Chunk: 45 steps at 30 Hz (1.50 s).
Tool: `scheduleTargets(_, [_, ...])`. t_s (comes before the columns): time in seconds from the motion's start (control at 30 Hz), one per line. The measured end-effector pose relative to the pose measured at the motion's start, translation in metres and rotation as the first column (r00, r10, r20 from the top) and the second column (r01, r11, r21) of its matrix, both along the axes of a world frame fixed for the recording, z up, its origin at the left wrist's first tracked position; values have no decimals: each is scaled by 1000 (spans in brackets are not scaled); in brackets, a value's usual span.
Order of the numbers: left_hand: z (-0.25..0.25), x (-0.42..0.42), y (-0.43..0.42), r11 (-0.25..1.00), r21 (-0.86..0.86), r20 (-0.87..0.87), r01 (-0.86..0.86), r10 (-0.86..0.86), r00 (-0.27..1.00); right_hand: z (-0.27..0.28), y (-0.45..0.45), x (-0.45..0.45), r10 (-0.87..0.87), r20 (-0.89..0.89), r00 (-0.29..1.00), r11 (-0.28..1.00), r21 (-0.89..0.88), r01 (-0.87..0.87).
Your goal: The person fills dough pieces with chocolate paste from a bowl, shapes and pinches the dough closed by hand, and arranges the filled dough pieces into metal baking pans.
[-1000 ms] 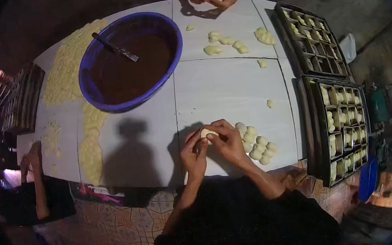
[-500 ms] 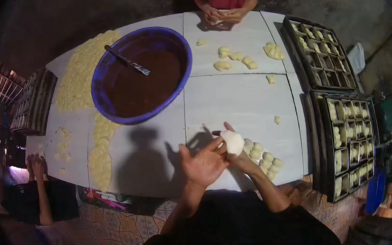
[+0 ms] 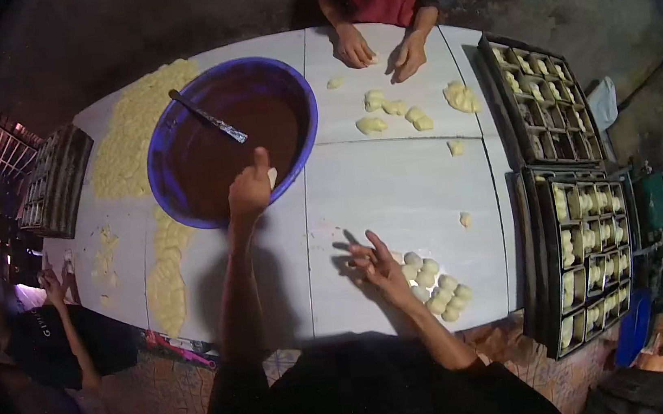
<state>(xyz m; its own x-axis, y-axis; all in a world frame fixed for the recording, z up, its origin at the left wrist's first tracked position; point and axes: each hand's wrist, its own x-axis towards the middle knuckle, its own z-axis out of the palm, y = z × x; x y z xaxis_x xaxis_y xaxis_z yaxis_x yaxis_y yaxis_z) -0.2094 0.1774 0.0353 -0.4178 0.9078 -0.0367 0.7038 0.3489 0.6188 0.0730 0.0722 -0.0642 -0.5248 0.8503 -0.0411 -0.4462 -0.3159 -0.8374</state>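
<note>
My left hand (image 3: 250, 190) is over the near right rim of the blue basin (image 3: 304, 149), its fingers closed on a piece of white dough (image 3: 273, 178) that is only partly visible. Dark brown filling (image 3: 212, 167) lies in the basin, with a metal spoon (image 3: 211, 117) resting across it. Held above the tabletop, my right hand (image 3: 384, 274) has its fingers spread and nothing in it. Just right of it sits a cluster of round dough balls (image 3: 444, 296).
Loose dough pieces (image 3: 146, 122) cover the table's left side. Dough-filled moulds (image 3: 589, 239) stand along the right edge, with another stack of moulds (image 3: 59, 181) at left. Across the table, a co-worker's hands (image 3: 410, 55) are near small dough lumps. Another person (image 3: 58, 320) is at left.
My hands have parted. My left hand moved up and left to the basin with the dough; my right hand let go of it and stayed near the balls. The co-worker's hands opposite moved apart.
</note>
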Motion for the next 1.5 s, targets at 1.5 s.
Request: scheduleTargets(1.5, [-108, 171, -156, 934, 311, 703, -178, -100, 704, -6, 13, 15, -387, 647, 657, 701, 669, -246])
